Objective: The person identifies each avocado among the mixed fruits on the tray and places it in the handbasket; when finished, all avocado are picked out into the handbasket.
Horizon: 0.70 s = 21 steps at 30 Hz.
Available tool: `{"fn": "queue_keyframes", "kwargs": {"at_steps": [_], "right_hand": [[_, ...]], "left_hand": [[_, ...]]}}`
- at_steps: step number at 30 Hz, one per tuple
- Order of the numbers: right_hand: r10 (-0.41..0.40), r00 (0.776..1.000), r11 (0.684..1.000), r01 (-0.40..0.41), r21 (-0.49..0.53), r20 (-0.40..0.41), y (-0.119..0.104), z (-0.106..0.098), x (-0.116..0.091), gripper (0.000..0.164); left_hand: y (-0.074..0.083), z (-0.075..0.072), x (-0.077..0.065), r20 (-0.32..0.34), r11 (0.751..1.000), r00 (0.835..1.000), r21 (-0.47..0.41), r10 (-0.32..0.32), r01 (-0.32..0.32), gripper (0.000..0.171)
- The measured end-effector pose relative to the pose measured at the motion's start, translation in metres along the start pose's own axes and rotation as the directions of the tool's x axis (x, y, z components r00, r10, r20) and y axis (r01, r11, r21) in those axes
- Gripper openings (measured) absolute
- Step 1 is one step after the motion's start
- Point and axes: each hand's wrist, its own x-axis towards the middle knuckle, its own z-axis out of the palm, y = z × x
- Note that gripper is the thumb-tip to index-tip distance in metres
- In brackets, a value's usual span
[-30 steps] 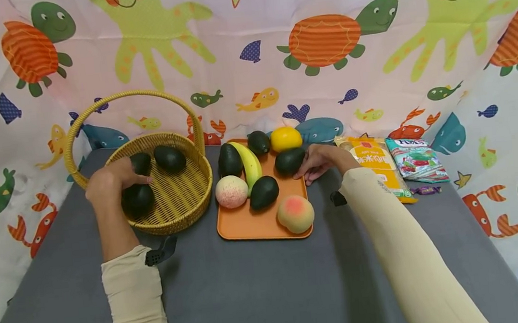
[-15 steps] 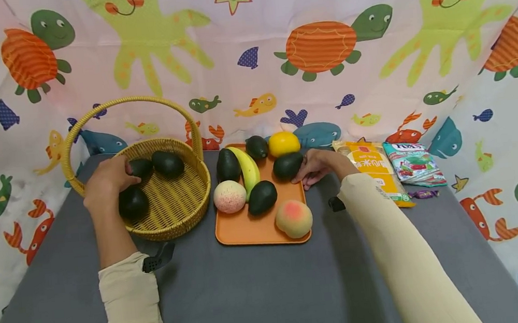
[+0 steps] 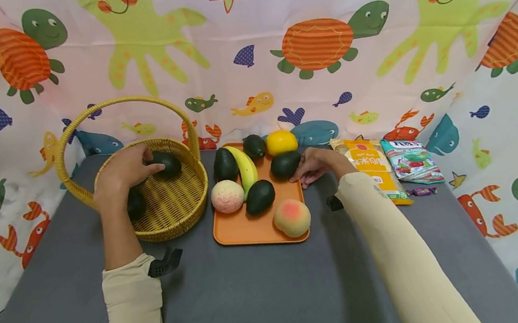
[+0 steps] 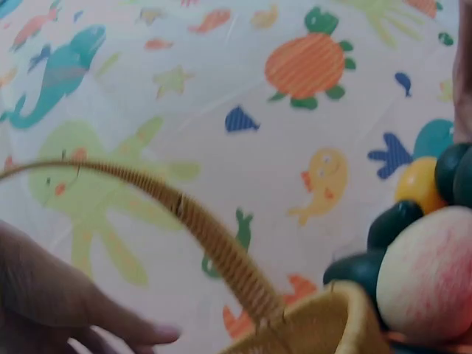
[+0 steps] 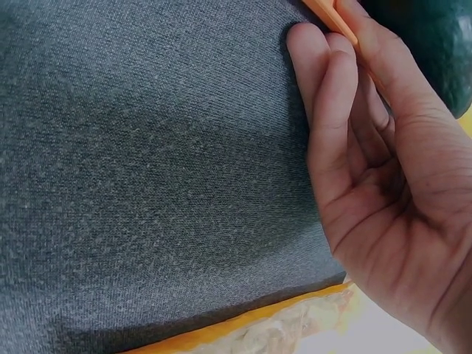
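My left hand (image 3: 121,172) reaches over the left side of the woven basket (image 3: 178,224); in the left wrist view a finger stretches past the handle (image 4: 221,258). One fingertip overlaps a dark green avocado (image 3: 168,165) in the basket. Another avocado (image 3: 136,204) lies below the hand, partly covered; what is under the palm is hidden. My right hand (image 3: 313,165) pinches the right rim of the orange tray (image 3: 259,234), thumb over the edge and fingers beneath, beside an avocado (image 3: 286,165). That rim (image 5: 335,22) shows between thumb and fingers in the right wrist view.
On the tray lie a banana (image 3: 245,168), a yellow fruit (image 3: 281,142), a pale speckled peach (image 3: 227,196), a larger peach (image 3: 292,218) and more avocados (image 3: 260,198). Yellow (image 3: 374,166) and teal (image 3: 411,161) packets and a purple wrapped candy (image 3: 421,191) lie to the right.
My left hand has moved right, farther over the basket, and now covers an avocado that showed earlier. The right hand keeps its hold on the tray rim.
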Motion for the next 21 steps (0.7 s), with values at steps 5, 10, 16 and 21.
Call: {"fn": "queue_keyframes", "kwargs": {"at_steps": [5, 10, 16, 21], "right_hand": [[0.008, 1.000, 1.000, -0.008, 0.003, -0.012, -0.001, 0.002, -0.002, 0.020], [0.016, 1.000, 1.000, -0.016, 0.004, 0.001, 0.000, 0.003, -0.003, 0.019], [0.003, 1.000, 1.000, -0.003, 0.022, 0.004, -0.004, 0.005, -0.005, 0.020], [0.000, 1.000, 1.000, 0.000, 0.013, 0.003, -0.004, 0.005, -0.006, 0.021]], "left_hand": [[0.037, 0.001, -0.007, 0.125, 0.988, 0.980, -0.029, 0.157, -0.154, 0.036], [0.076, 0.012, -0.007, 0.157, 0.957, 0.945, -0.075, 0.287, -0.279, 0.032], [0.115, 0.037, 0.010, 0.139, 0.910, 0.899, -0.069, 0.415, -0.410, 0.035], [0.135, 0.058, 0.025, 0.157, 0.863, 0.851, -0.032, 0.502, -0.504, 0.040]]}}
